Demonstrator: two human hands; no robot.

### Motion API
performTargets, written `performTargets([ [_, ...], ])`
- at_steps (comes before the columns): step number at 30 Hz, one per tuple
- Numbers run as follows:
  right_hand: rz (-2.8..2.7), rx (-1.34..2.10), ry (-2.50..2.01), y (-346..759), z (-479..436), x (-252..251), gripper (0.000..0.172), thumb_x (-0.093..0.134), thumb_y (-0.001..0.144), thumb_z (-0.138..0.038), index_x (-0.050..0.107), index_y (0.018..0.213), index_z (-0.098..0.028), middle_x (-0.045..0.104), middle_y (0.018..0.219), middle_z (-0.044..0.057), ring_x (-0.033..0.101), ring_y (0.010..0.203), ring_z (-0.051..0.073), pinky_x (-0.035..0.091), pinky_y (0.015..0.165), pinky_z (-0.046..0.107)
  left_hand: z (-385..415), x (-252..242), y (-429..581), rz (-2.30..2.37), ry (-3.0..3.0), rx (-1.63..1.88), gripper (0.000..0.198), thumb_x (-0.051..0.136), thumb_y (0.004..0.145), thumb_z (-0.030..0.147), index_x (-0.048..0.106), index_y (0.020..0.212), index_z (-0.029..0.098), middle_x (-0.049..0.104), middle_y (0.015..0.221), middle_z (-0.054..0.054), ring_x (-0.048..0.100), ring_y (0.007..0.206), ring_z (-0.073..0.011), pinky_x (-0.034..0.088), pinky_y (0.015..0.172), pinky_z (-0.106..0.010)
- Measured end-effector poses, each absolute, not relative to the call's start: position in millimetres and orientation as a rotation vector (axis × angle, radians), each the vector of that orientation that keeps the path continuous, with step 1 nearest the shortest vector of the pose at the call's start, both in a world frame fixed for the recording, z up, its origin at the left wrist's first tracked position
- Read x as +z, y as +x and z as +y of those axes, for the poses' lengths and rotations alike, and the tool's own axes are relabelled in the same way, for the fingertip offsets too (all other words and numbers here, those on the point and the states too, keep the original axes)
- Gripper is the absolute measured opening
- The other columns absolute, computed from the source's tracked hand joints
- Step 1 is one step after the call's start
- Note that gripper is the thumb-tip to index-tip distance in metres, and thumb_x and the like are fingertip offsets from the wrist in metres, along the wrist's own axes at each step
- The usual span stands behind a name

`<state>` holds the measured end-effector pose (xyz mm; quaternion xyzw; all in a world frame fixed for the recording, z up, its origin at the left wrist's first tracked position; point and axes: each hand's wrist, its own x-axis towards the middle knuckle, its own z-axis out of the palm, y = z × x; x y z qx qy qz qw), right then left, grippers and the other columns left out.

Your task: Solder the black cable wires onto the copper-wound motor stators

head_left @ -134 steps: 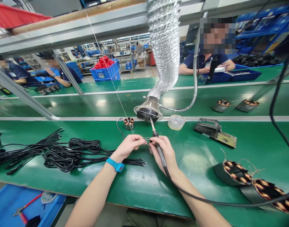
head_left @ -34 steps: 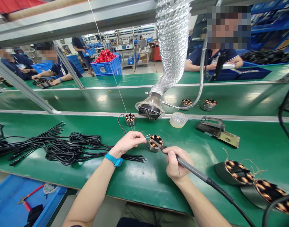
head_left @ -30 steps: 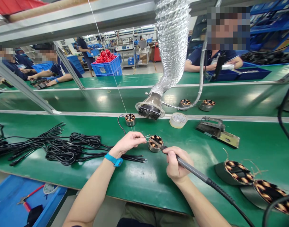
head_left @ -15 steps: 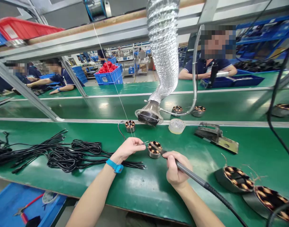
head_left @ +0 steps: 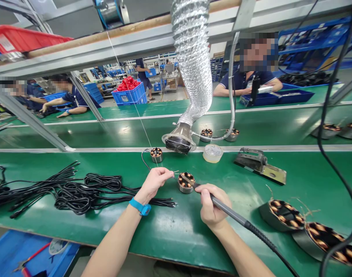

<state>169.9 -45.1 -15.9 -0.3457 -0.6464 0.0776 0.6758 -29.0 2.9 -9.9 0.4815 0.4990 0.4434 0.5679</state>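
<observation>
In my right hand point(head_left: 213, 206) is a grey soldering iron point(head_left: 229, 209), its tip resting over the coils of a round motor stator point(head_left: 185, 183) on the green bench. Thumb and fingertips of my left hand point(head_left: 155, 182) are pinched just left of that stator, around the end of a thin solder wire point(head_left: 141, 124) that runs down from a spool point(head_left: 111, 13) overhead. Short thin wire ends stick out by the fingertips. A blue wrist strap point(head_left: 140, 207) circles my left wrist. Whether the iron's tip touches a joint is too small to tell.
Bundled black cables point(head_left: 80, 192) lie at left. A fume hose point(head_left: 190, 57) hangs beyond the stator, near a second stator point(head_left: 156, 155) and a round clear tub point(head_left: 213, 153). An iron stand point(head_left: 261, 165) and larger stators point(head_left: 282, 215) are at right. People sit across the bench.
The view has shifted slightly, moving the bench items a little leftward. Both hands keep their places at the stator. A person in the background has stepped further into view.
</observation>
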Motion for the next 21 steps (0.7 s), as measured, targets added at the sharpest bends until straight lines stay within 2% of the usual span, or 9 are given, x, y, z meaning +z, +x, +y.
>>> performTargets([
  [4,-1.467,0.153,-0.775,169.0,-45.1,-14.8,0.017,0.051,0.087,-0.011,0.064,0.08,-0.02,0.064,0.068,-0.003,0.059,0.059,0.011,0.047,0.06,0.025,-0.6,-9.4,-19.9,1.258,1.158,1.06,0.041,0.081,0.064,0.048,0.071,0.072,0.009,0.049,0.053,0.004,0.025,0.045,-0.0035,0.013,0.046,-0.023],
  [9,-1.468,0.161,-0.772,169.3,-42.2,-17.1,0.017,0.051,0.087,-0.01,0.064,0.082,-0.02,0.065,0.069,-0.002,0.059,0.059,0.011,0.047,0.059,0.026,0.6,-7.0,-22.1,1.233,1.228,0.978,0.049,0.072,0.073,0.056,0.075,0.083,0.009,0.039,0.047,0.006,0.021,0.044,-0.0045,0.013,0.045,-0.023],
  [12,-1.468,0.143,-0.776,169.3,-41.6,-17.3,0.017,0.051,0.087,-0.01,0.064,0.083,-0.02,0.065,0.071,-0.001,0.06,0.06,0.012,0.048,0.061,0.026,2.6,-4.7,-30.5,1.213,1.254,0.969,0.045,0.075,0.071,0.053,0.072,0.084,0.01,0.046,0.053,0.005,0.027,0.045,-0.0043,0.016,0.044,-0.02],
  [14,-1.481,0.133,-0.796,167.6,-42.5,-15.7,0.017,0.051,0.088,-0.01,0.064,0.084,-0.02,0.066,0.073,-0.001,0.061,0.063,0.013,0.048,0.062,0.027,2.4,-3.2,-36.2,1.217,1.282,0.974,0.04,0.078,0.069,0.048,0.07,0.081,0.011,0.051,0.058,0.003,0.032,0.046,-0.0039,0.02,0.043,-0.019],
  [18,-1.537,0.159,-0.839,159.8,-39.7,-14.4,0.019,0.052,0.089,-0.01,0.063,0.1,-0.021,0.065,0.081,0.001,0.062,0.069,0.013,0.05,0.066,0.027,1.8,-5.6,-40.8,1.246,1.424,0.993,0.036,0.073,0.076,0.046,0.07,0.074,0.011,0.058,0.062,-0.002,0.046,0.049,-0.0071,0.035,0.046,-0.019],
  [21,-1.599,0.212,-0.945,155.0,-31.6,-18.4,0.025,0.051,0.092,-0.013,0.06,0.113,-0.022,0.061,0.094,0.005,0.064,0.081,0.015,0.053,0.075,0.029,2.5,-10.8,-36.1,1.234,1.344,1.073,0.038,0.069,0.08,0.048,0.071,0.084,0.01,0.063,0.064,-0.004,0.05,0.048,-0.009,0.04,0.045,-0.02],
])
